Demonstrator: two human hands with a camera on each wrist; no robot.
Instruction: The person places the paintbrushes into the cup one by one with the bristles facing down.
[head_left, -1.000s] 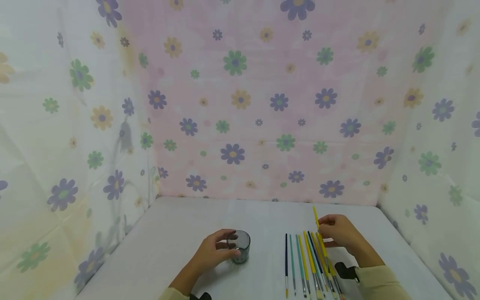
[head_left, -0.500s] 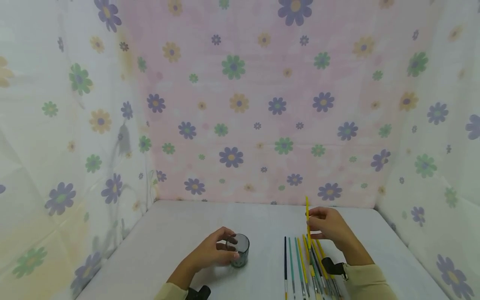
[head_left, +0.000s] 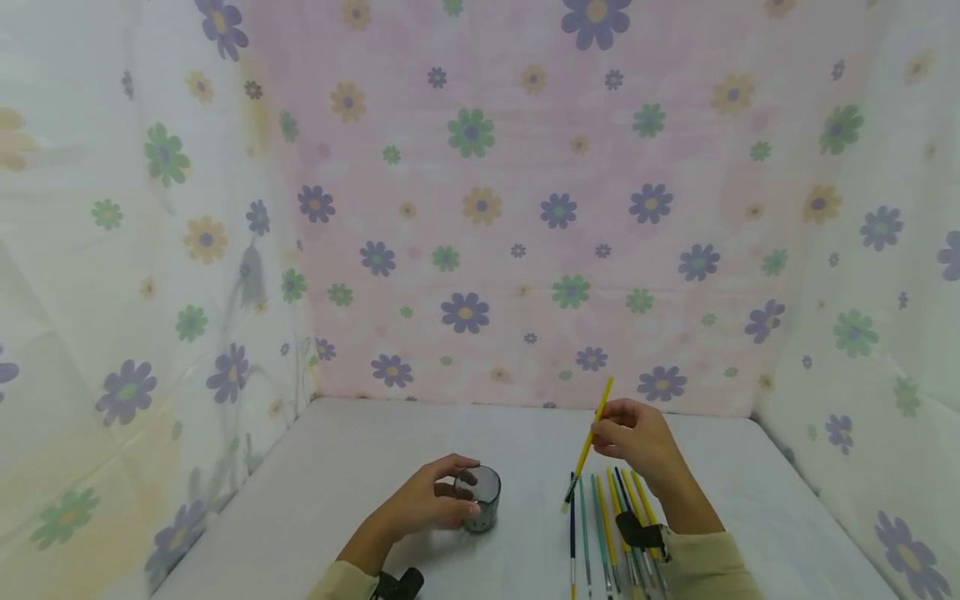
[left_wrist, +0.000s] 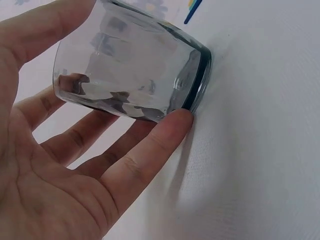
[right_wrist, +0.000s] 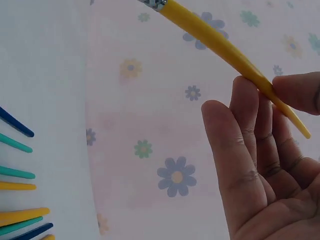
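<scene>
A clear grey glass tumbler (head_left: 483,500) stands upright on the white table, and my left hand (head_left: 423,500) holds it from the left with thumb and fingers around its side. In the left wrist view the little fingertip touches the tumbler (left_wrist: 135,60) near its dark base. My right hand (head_left: 637,437) pinches a yellow paintbrush (head_left: 594,437) by its handle, bristles down and tilted left. Its bristle end overlaps the top of a dark blue brush. The right wrist view shows thumb and fingertips on the tapering end of the yellow paintbrush (right_wrist: 215,40); its bristles are out of frame.
Several blue, teal and yellow paintbrushes (head_left: 603,517) lie side by side on the table (head_left: 360,442), bristles toward me. My right wrist covers part of the row. A flowered cloth (head_left: 510,167) hangs at the back and both sides.
My right hand has lifted the yellow paintbrush out of the row and carried it left, tilting it so its bristle end points toward the tumbler. My left hand stays on the tumbler.
</scene>
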